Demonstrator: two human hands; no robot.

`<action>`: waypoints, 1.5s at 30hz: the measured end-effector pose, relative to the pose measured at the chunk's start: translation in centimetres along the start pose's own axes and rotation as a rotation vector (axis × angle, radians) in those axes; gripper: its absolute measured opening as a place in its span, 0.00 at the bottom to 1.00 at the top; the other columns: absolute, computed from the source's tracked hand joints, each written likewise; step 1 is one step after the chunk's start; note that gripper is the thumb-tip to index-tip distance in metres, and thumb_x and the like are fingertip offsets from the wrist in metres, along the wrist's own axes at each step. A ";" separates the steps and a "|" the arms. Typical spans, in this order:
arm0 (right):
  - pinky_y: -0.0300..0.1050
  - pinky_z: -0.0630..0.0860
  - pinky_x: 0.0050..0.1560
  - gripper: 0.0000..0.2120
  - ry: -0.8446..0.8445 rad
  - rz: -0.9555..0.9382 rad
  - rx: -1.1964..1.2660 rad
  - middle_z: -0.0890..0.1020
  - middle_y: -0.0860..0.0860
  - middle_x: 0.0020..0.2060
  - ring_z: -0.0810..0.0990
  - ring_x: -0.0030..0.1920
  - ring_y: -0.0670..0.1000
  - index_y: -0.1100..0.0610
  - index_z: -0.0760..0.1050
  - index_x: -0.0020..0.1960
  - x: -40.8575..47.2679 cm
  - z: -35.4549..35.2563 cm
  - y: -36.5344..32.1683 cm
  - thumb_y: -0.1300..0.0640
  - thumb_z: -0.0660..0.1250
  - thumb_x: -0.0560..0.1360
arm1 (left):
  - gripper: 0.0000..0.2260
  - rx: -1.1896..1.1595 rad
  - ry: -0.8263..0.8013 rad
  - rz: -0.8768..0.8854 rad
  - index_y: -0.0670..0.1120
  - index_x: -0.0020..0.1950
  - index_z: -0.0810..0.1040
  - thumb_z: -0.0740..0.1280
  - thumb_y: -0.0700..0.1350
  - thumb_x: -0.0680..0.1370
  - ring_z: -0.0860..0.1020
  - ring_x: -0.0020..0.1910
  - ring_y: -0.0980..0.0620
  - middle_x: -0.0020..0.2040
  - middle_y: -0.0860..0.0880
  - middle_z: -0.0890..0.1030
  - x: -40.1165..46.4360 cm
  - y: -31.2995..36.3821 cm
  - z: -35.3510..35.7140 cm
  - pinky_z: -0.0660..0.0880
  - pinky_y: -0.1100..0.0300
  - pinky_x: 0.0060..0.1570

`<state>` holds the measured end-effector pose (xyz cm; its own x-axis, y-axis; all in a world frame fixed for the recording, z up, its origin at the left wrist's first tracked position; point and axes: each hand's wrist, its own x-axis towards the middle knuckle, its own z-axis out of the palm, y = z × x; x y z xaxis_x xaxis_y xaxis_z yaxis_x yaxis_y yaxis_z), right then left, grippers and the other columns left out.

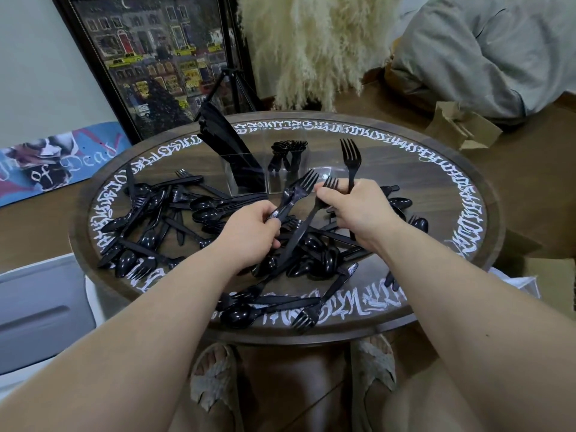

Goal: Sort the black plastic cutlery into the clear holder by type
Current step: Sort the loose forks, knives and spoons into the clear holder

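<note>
The left hand (249, 235) has its grip clenched round a bundle of forks (296, 190), and the right hand (352, 210) grips two more, one fork (350, 160) upright. Both hover over the loose cutlery pile (187, 219) on the round table (436, 169). The clear holder (246, 176) stands at twelve o'clock, knives (224, 135) left, spoons (288, 151) middle; its right compartment looks empty, so a hurried drop could tangle tines, tip the light holder, or land forks among spoons.

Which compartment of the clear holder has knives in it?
The left compartment: tall knives lean out leftward. The middle one holds shorter spoons.
</note>
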<state>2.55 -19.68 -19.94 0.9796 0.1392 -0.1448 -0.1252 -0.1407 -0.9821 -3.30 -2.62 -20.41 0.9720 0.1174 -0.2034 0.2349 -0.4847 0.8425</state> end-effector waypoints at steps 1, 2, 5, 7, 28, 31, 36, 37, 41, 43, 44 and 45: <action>0.35 0.64 0.28 0.03 0.028 -0.033 -0.014 0.74 0.43 0.26 0.67 0.27 0.44 0.54 0.80 0.43 0.0 0.0 0.1 0.61 0.70 0.74 | 0.10 0.003 -0.014 0.007 0.50 0.42 0.74 0.59 0.38 0.79 0.76 0.29 0.57 0.34 0.51 0.77 -0.1 0.0 -0.1 0.71 0.60 0.38; 0.36 0.65 0.29 0.04 0.059 -0.056 -0.023 0.75 0.45 0.29 0.69 0.29 0.44 0.53 0.79 0.42 0.1 0.0 0.2 0.61 0.71 0.72 | 0.10 0.009 -0.032 0.015 0.50 0.41 0.74 0.60 0.38 0.79 0.75 0.26 0.58 0.34 0.51 0.77 -0.2 0.1 -0.2 0.71 0.60 0.37; 0.42 0.66 0.34 0.09 0.121 -0.061 0.004 0.76 0.48 0.34 0.73 0.35 0.49 0.52 0.75 0.41 0.5 0.2 0.6 0.59 0.75 0.69 | 0.11 0.051 -0.068 0.050 0.50 0.40 0.75 0.61 0.38 0.79 0.72 0.25 0.58 0.32 0.52 0.77 -0.5 0.1 -0.3 0.70 0.61 0.35; 0.44 0.69 0.34 0.08 0.113 -0.070 -0.002 0.79 0.51 0.36 0.76 0.37 0.51 0.54 0.76 0.41 0.5 0.4 0.8 0.58 0.75 0.69 | 0.10 0.051 -0.079 0.076 0.50 0.40 0.75 0.62 0.39 0.79 0.72 0.28 0.55 0.32 0.52 0.77 -0.7 0.2 -0.3 0.70 0.59 0.36; 0.37 0.62 0.25 0.12 0.057 -0.026 0.050 0.76 0.47 0.22 0.69 0.34 0.53 0.61 0.73 0.38 0.0 0.4 0.5 0.56 0.73 0.71 | 0.13 -0.161 -0.139 0.013 0.44 0.46 0.75 0.53 0.42 0.83 0.77 0.30 0.47 0.33 0.43 0.80 -1.0 1.2 0.7 0.72 0.56 0.34; 0.39 0.62 0.29 0.11 0.084 -0.010 0.036 0.78 0.47 0.23 0.69 0.28 0.48 0.61 0.76 0.36 0.1 0.5 0.4 0.56 0.72 0.72 | 0.17 0.039 -0.101 0.123 0.40 0.47 0.76 0.53 0.47 0.83 0.74 0.29 0.54 0.29 0.50 0.80 -1.0 1.0 0.8 0.69 0.59 0.37; 0.36 0.62 0.23 0.11 0.094 0.044 0.059 0.80 0.49 0.26 0.65 0.21 0.44 0.59 0.79 0.36 -0.1 0.7 0.2 0.55 0.69 0.75 | 0.15 0.075 -0.076 0.170 0.44 0.47 0.75 0.54 0.51 0.83 0.71 0.27 0.55 0.27 0.54 0.76 -0.8 1.1 1.0 0.69 0.59 0.36; 0.35 0.62 0.21 0.11 0.092 0.062 0.084 0.80 0.50 0.27 0.64 0.20 0.44 0.60 0.78 0.37 -0.1 0.8 0.2 0.56 0.69 0.76 | 0.13 0.079 -0.079 0.173 0.47 0.46 0.74 0.54 0.51 0.83 0.71 0.28 0.56 0.28 0.54 0.76 -0.8 1.3 1.1 0.70 0.59 0.35; 0.38 0.63 0.24 0.12 0.091 0.050 0.038 0.80 0.50 0.27 0.66 0.23 0.46 0.57 0.78 0.34 -0.4 0.8 0.0 0.55 0.70 0.75 | 0.07 0.082 -0.134 0.182 0.48 0.50 0.72 0.57 0.48 0.83 0.70 0.25 0.56 0.27 0.54 0.74 -0.9 1.4 1.3 0.69 0.63 0.31; 0.43 0.69 0.32 0.15 0.121 -0.020 -0.133 0.81 0.51 0.28 0.72 0.29 0.49 0.55 0.76 0.29 -0.5 0.7 0.1 0.52 0.71 0.73 | 0.06 0.116 -0.148 0.186 0.48 0.50 0.72 0.57 0.47 0.83 0.68 0.23 0.58 0.25 0.55 0.73 -0.8 1.2 1.2 0.67 0.61 0.31; 0.45 0.71 0.37 0.15 0.139 -0.051 -0.201 0.81 0.51 0.29 0.74 0.32 0.50 0.55 0.75 0.29 -0.6 0.6 0.1 0.50 0.72 0.72 | 0.07 0.119 -0.146 0.182 0.48 0.50 0.73 0.56 0.46 0.83 0.68 0.22 0.58 0.25 0.55 0.72 -0.7 1.1 1.1 0.66 0.61 0.31; 0.46 0.72 0.41 0.15 0.154 -0.069 -0.243 0.81 0.51 0.32 0.76 0.35 0.51 0.55 0.74 0.32 -0.6 0.5 0.1 0.48 0.72 0.71 | 0.07 0.117 -0.137 0.175 0.48 0.50 0.73 0.56 0.46 0.83 0.68 0.22 0.58 0.26 0.55 0.72 -0.6 1.0 1.0 0.66 0.61 0.30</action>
<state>1.85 -19.27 -19.99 0.9992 0.0090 -0.0400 -0.0339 -0.3693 -0.9287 -3.63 -4.03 -19.97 0.9871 -0.0913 -0.1319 0.0540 -0.5850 0.8092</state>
